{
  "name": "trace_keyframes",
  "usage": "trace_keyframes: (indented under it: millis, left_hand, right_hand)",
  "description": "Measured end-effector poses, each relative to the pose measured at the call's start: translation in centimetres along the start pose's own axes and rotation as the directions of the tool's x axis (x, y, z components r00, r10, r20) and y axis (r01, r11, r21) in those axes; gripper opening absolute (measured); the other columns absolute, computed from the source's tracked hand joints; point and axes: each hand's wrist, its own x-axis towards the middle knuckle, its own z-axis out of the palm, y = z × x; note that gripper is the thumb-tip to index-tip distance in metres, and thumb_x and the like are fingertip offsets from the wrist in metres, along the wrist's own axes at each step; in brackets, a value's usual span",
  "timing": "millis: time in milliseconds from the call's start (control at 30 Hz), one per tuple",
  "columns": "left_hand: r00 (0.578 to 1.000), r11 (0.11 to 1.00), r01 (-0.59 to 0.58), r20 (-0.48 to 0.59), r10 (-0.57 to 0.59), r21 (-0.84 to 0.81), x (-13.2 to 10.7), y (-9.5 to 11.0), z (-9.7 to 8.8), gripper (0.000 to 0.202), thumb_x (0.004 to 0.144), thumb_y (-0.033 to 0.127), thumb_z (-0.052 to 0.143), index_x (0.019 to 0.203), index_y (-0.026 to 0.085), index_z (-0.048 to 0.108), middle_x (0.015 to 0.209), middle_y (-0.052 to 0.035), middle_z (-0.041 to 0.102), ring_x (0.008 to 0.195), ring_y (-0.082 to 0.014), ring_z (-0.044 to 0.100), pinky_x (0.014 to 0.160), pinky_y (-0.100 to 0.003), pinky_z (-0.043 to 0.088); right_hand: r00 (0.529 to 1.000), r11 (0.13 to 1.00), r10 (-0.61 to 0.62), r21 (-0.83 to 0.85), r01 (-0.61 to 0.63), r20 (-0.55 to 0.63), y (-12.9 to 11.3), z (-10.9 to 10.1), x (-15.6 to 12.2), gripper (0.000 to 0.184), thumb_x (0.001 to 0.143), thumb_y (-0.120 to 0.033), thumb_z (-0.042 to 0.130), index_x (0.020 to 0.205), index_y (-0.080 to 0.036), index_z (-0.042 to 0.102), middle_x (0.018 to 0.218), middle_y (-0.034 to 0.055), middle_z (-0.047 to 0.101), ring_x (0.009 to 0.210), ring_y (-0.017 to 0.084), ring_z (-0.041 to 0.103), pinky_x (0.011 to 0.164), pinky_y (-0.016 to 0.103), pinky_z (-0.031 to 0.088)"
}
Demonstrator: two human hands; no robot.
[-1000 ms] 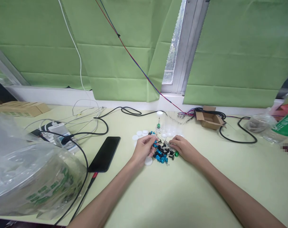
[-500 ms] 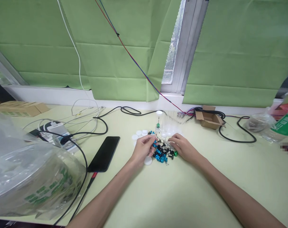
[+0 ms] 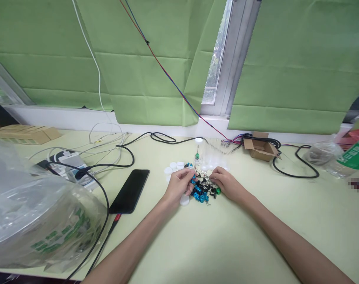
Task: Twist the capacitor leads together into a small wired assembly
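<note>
My left hand [image 3: 179,184] is closed, thumb and fingers pinching a small shiny blue piece [image 3: 193,179] above the left side of a pile. That pile mixes blue pieces [image 3: 200,196], black pieces [image 3: 203,181] with broad heads, and thin silver pins. My right hand [image 3: 228,184] reaches into its right side, fingertips pinched together among the silver pins; what they grip is too small to make out. Beside those fingers lies a round green piece [image 3: 218,191]. White round caps [image 3: 173,165] lie behind my left hand, and another white cap [image 3: 184,200] is just below it.
Behind the pile stand clear vials [image 3: 213,157] and a vial with a green piece [image 3: 197,157]. To the left are a black phone [image 3: 130,191], a large plastic bag [image 3: 49,225] and a power strip [image 3: 74,167]. A cardboard box [image 3: 260,148] and cables sit at the back right.
My right hand has shifted slightly left, its fingertips still in the pile. My left hand stays in nearly the same place with the blue piece.
</note>
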Motion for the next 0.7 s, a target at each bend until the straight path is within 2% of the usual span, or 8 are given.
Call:
trace_keyframes:
  millis: [700]
  left_hand:
    - [1.000,1.000,-0.004,0.012,0.004,-0.003,-0.01,-0.11,-0.06,0.034,0.076,0.048,0.069,0.077,0.014,0.062,0.070,-0.0013,0.058,0.037,-0.0022,0.040,0.033,-0.017,0.022]
  right_hand:
    - [0.999,0.997,0.034,-0.070,-0.032,0.034,-0.22,0.15,0.76,0.018,0.096,-0.019,0.048,0.087,-0.018,0.064,0.094,0.0074,0.058,0.085,0.019,0.058,0.076,0.032,0.048]
